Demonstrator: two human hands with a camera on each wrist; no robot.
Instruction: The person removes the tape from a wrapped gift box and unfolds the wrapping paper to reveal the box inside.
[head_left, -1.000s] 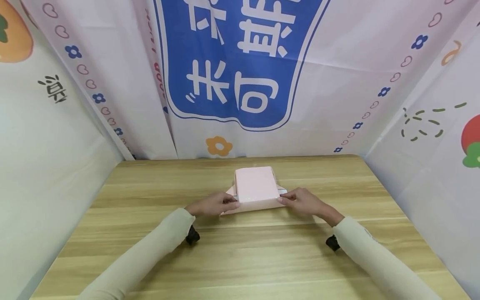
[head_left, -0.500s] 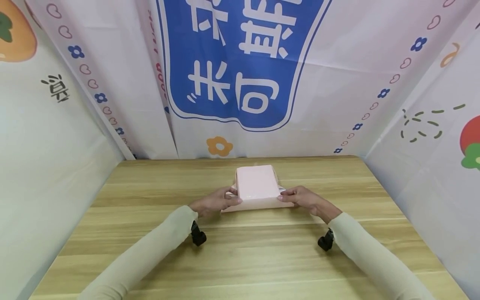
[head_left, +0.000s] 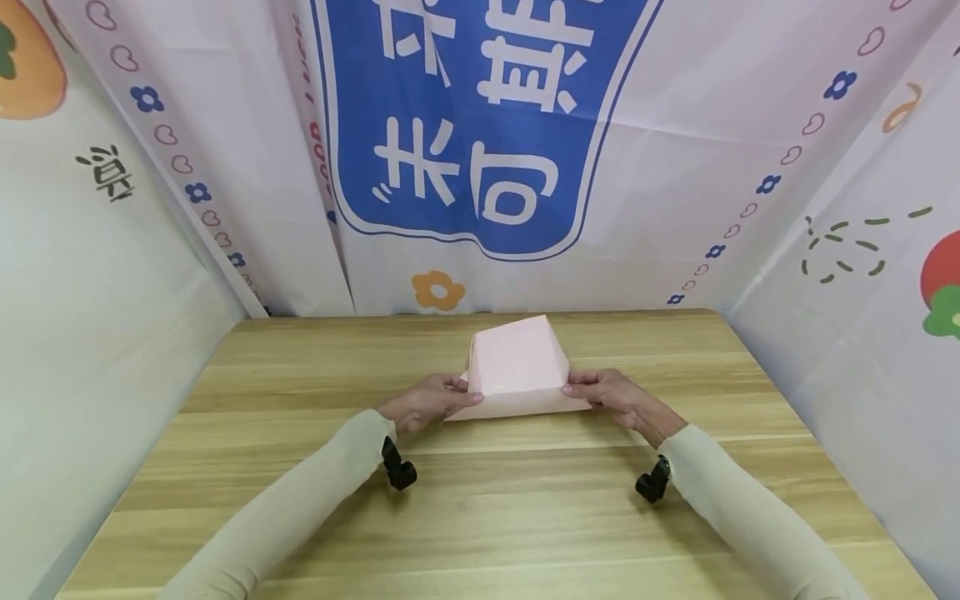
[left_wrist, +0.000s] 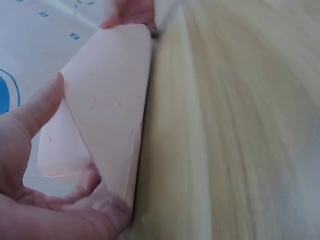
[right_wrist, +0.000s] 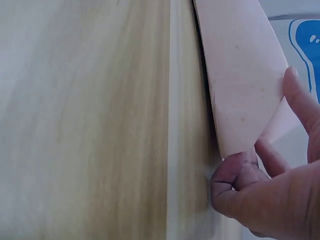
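Observation:
A pink cardboard folding box stands at the far middle of the table, its long front panel facing me. Its top panel slants, with the far right corner raised higher than the left. At the left front corner my left hand pinches the card, thumb on the top edge and fingers by the side fold. My right hand grips the right front corner in the same manner. In the left wrist view, the front panel tapers upward from the table. The right wrist view shows curled fingers under the panel's end. The box's back is hidden.
The wood-grain table stretches out in front of the box. Printed cloth walls enclose it at the back and both sides, the back one close behind the box. A black wrist camera hangs below the left sleeve, another below the right.
The box's top panel has gone from square to slanted, its far right corner lifting. The right hand has shifted slightly right and up, and the white side tab there is now covered.

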